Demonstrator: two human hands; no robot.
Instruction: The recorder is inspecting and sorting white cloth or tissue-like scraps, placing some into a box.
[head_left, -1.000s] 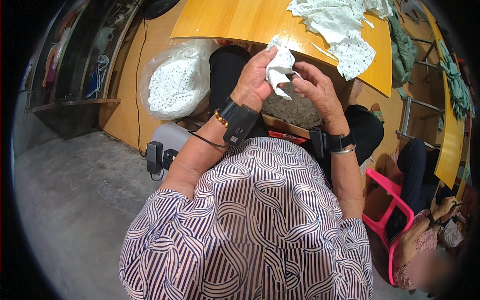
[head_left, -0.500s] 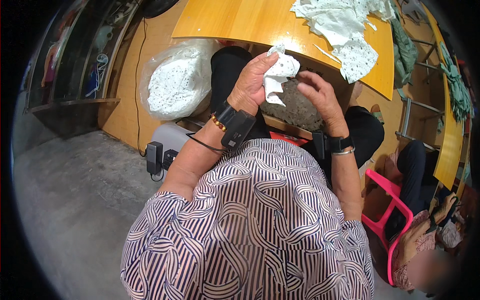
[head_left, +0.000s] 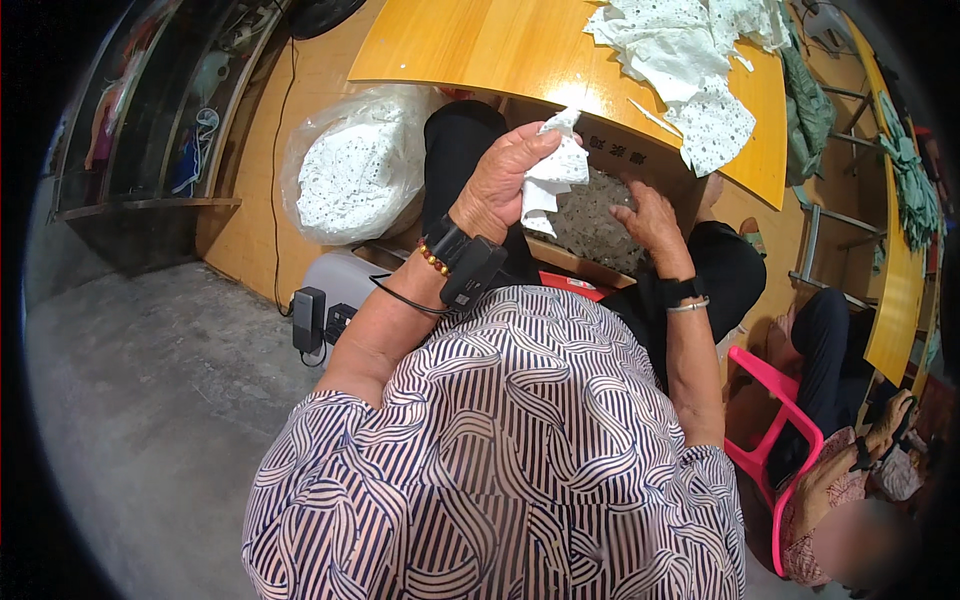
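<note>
My left hand (head_left: 500,180) is raised in front of me and grips a small crumpled piece of white perforated fabric (head_left: 553,175). My right hand (head_left: 650,215) is lower and to the right, fingers apart, reaching into an open cardboard box (head_left: 640,158) that stands between my knees. The box holds a greyish speckled mass (head_left: 590,232), and I cannot tell whether the fingers touch it. Both wrists wear dark bands.
A yellow wooden table (head_left: 480,45) lies ahead with a heap of white perforated fabric (head_left: 680,55). A clear bag of the same fabric (head_left: 350,170) leans at left above a black power adapter (head_left: 308,318). At right are a pink chair (head_left: 790,410) and another seated person (head_left: 840,480).
My right hand has let go of the fabric piece and dropped toward the box. My left hand keeps the piece and has shifted slightly up and left.
</note>
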